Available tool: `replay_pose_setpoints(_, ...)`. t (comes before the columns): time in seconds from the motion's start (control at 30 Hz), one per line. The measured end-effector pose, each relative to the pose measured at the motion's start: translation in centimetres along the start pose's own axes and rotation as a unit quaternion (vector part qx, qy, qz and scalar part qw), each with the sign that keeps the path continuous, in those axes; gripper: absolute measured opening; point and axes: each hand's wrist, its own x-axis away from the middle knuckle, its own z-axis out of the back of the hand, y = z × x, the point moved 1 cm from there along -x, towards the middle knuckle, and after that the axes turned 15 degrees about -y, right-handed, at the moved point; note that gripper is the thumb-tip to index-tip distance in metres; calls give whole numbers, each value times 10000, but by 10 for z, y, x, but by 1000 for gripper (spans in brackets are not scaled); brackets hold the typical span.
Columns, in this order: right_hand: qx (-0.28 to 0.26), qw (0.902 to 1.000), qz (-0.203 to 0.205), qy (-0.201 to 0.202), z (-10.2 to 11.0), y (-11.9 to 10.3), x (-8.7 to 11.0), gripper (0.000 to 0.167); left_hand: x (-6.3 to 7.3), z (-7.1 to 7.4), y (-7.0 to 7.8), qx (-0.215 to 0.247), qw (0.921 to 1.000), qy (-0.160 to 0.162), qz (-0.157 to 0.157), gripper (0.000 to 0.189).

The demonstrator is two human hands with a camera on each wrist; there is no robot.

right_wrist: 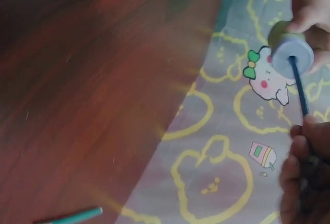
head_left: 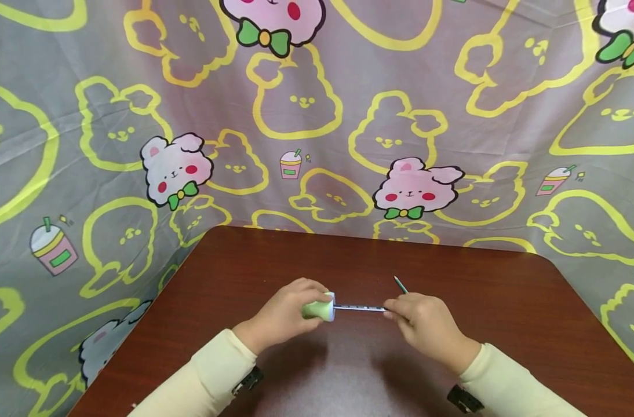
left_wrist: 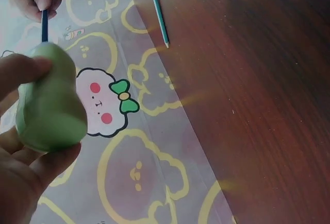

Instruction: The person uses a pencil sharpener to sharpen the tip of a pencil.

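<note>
My left hand (head_left: pixel 285 310) grips a pear-shaped green pencil sharpener (left_wrist: pixel 54 100), thumb on one side and fingers on the other. Its pale lavender end face (right_wrist: pixel 293 58) has a hole that a dark blue pencil (head_left: pixel 360 307) enters. At the pencil's other end, my right hand (head_left: pixel 426 324) pinches it between thumb and fingers. Sharpener and pencil line up level above the table, between the two hands. The pencil's tip is hidden inside the sharpener.
A teal pencil (left_wrist: pixel 161 20) lies on the dark brown wooden table (head_left: pixel 296 255), just beyond my right hand. Behind the table's far edge hangs a grey curtain (head_left: pixel 327 156) with yellow outlines and white bunny faces. Both sleeves are cream, with black wrist straps beneath.
</note>
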Motion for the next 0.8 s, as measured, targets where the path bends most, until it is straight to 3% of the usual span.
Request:
replay_pose_setpoints(0.03, -440, 9978, -292, -397, 2, 0, 0, 8, 0, -1, 0, -188, 9997, 71, -122, 35)
replay_pose_setpoints(0.07, -1021, 9895, -602, -830, 3, 1, 0, 5, -1, -3, 0, -356, 9990, 141, -235, 35)
replay_pose_setpoints(0.1, -1738, 9711, -986, -1305, 5, 2, 0, 6, -1, -4, 0, -506, 9980, 191, -340, 35)
replay_pose_setpoints(0.17, -3152, 9106, -1739, -2030, 6, 4, 0, 11, -2, -6, 1, -753, 9955, 252, -525, 35)
replay_pose_setpoints(0.23, -4169, 8452, -2327, -2400, 7, 7, 0, 16, -2, -8, 1, -940, 9930, 289, -648, 36)
replay_pose_setpoints(0.27, -4485, 8217, -2501, -2473, 7, 8, -1, 17, -2, -9, 1, -986, 9923, 311, -679, 36)
replay_pose_setpoints(0.3, -4616, 8106, -2591, -2505, 6, 9, -1, 18, -3, -9, 1, -1022, 9918, 328, -691, 36)
replay_pose_setpoints(0.33, -4565, 8132, -2590, -2513, 6, 10, -1, 18, -3, -9, 1, -1031, 9918, 339, -672, 36)
replay_pose_setpoints(0.37, -4396, 8239, -2552, -2505, 6, 10, -1, 18, -3, -9, 1, -1031, 9921, 341, -626, 36)
replay_pose_setpoints(0.43, -3827, 8548, -2490, -2467, 5, 10, 0, 19, -4, -9, 1, -953, 9938, 288, -490, 35)
replay_pose_setpoints(0.47, -3466, 8736, -2416, -2414, 5, 10, 0, 20, -4, -8, 1, -881, 9950, 242, -400, 34)
replay_pose_setpoints(0.53, -2442, 9236, -2064, -2113, 3, 9, 2, 24, -5, -7, 1, -681, 9974, 138, -177, 35)
replay_pose_setpoints(0.6, -1267, 9702, -1383, -1536, 1, 9, 4, 30, -5, -5, 2, -360, 9993, 66, 63, 35)
replay_pose_setpoints(0.63, -688, 9867, -946, -1131, 0, 9, 5, 31, -5, -4, 2, -178, 9997, 57, 176, 35)
replay_pose_setpoints(0.67, -85, 9968, -466, -641, -1, 9, 5, 31, -5, -2, 2, 2, 9996, 51, 274, 35)
replay_pose_setpoints(0.7, 491, 9987, -13, -140, -1, 9, 6, 31, -5, -1, 3, 183, 9992, 48, 351, 36)
replay_pose_setpoints(0.8, 1450, 9792, 1110, 886, -2, 10, 4, 28, -6, 3, 5, 600, 9969, -27, 501, 35)
